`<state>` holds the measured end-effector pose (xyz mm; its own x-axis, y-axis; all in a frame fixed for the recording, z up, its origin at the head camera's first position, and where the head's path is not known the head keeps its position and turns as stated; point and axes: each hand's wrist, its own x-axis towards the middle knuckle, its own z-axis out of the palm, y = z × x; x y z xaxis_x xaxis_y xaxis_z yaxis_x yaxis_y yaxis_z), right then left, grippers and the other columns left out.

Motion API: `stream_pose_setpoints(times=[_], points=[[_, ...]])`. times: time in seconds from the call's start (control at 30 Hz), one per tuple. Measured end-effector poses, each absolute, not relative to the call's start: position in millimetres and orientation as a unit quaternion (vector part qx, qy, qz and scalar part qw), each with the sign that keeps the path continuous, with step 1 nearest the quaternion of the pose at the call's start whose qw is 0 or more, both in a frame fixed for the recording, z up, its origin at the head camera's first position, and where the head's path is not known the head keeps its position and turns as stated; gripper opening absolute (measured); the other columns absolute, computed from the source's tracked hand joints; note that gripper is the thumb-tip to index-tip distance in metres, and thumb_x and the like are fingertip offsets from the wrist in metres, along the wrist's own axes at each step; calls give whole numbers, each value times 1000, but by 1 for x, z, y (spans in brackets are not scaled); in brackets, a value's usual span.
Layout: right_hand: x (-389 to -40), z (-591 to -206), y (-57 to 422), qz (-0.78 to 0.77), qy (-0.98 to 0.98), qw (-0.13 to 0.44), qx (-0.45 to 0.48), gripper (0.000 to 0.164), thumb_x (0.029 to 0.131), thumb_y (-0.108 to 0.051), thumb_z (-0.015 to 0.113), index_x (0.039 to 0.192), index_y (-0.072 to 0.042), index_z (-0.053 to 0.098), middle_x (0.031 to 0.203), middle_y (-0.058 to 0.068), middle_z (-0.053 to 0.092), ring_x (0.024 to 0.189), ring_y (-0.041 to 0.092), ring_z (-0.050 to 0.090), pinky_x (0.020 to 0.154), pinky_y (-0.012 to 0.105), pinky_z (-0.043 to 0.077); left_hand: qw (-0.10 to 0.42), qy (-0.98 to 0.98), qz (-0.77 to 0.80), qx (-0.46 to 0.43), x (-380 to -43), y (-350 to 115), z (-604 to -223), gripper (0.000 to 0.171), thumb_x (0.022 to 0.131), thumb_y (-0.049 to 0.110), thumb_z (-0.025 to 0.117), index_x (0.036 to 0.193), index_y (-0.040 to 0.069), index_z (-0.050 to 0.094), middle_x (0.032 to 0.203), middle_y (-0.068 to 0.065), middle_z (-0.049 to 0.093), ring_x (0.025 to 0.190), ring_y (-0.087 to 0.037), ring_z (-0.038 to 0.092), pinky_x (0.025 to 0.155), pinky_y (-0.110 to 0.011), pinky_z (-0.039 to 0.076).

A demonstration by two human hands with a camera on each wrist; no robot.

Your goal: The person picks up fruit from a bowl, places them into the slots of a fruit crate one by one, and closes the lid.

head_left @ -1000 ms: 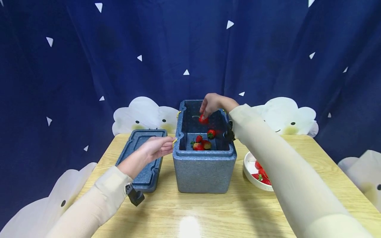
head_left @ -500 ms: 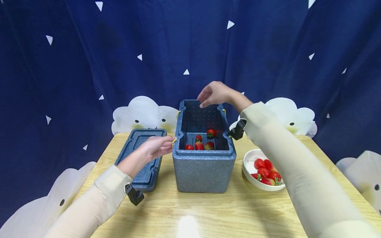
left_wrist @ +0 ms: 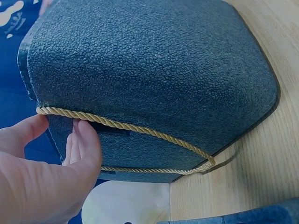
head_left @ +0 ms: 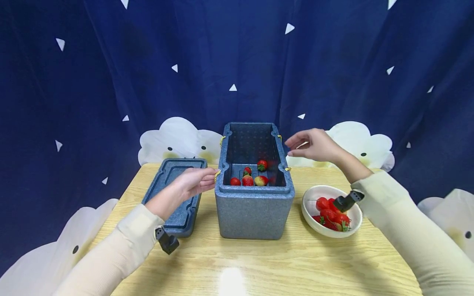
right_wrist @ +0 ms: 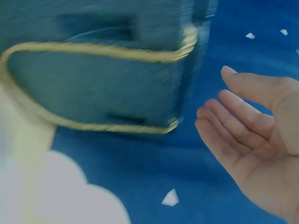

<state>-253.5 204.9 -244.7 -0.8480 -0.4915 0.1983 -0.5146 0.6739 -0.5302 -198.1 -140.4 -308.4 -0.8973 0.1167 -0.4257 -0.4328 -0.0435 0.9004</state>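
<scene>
A speckled blue-grey foam box [head_left: 255,218] stands lidless with several strawberries [head_left: 247,180] on its floor. My left hand [head_left: 194,183] rests its fingertips against the box's left side, close to the upper end of a yellow rope handle [left_wrist: 135,128]; the left wrist view shows the fingers fairly straight, touching the wall beside the rope. To the right of the box, my right hand [head_left: 312,144] hangs in the air with relaxed fingers and nothing in them; in the right wrist view its palm is bare. Below it and nearer the front sits a white bowl [head_left: 309,207] holding several more strawberries [head_left: 327,214].
The box's lid [head_left: 181,218] lies on the wooden table [head_left: 200,263] at the left, partly behind my left forearm. A second rope handle [right_wrist: 107,50] hangs on the box's right side. Behind the table hangs a dark blue curtain [head_left: 185,94] with white clouds.
My right hand let go of a strawberry inside the box, rose out and moved right, clear of the box. The strawberries in the box shifted slightly. My left hand stayed at the side.
</scene>
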Motion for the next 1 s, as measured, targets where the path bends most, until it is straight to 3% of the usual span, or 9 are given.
stream_pose_setpoints(times=[0.2, 0.53, 0.83, 1.0], points=[[-246, -287, 244, 299, -923, 28, 242, 25, 81, -12, 76, 104, -2, 71, 99, 17, 73, 85, 21, 71, 71, 10, 55, 192, 668, 710, -113, -199, -141, -308, 50, 96, 16, 56, 140, -3, 41, 129, -14, 58, 86, -6, 66, 110, -37, 45], [-242, -342, 281, 268, -936, -3, 230, 25, 79, -12, 77, 100, 2, 70, 93, 15, 73, 81, 20, 70, 73, 29, 62, 193, 666, 712, -113, -198, -140, -309, 49, 96, 14, 55, 140, -2, 41, 121, -10, 62, 84, -5, 66, 110, -36, 46], [-236, -367, 294, 220, -945, -42, 238, 24, 77, -10, 76, 95, 4, 70, 87, 13, 73, 78, 17, 67, 68, 24, 59, 193, 666, 712, -108, -197, -140, -309, 50, 96, 14, 54, 141, -2, 41, 123, -11, 60, 86, -5, 65, 111, -37, 45], [-232, -375, 298, 187, -956, -56, 221, 25, 73, -14, 79, 90, 3, 70, 79, 8, 72, 71, 11, 62, 62, 19, 51, 191, 669, 710, -110, -196, -140, -309, 51, 96, 15, 55, 141, -2, 40, 122, -10, 60, 86, -5, 65, 111, -37, 45]])
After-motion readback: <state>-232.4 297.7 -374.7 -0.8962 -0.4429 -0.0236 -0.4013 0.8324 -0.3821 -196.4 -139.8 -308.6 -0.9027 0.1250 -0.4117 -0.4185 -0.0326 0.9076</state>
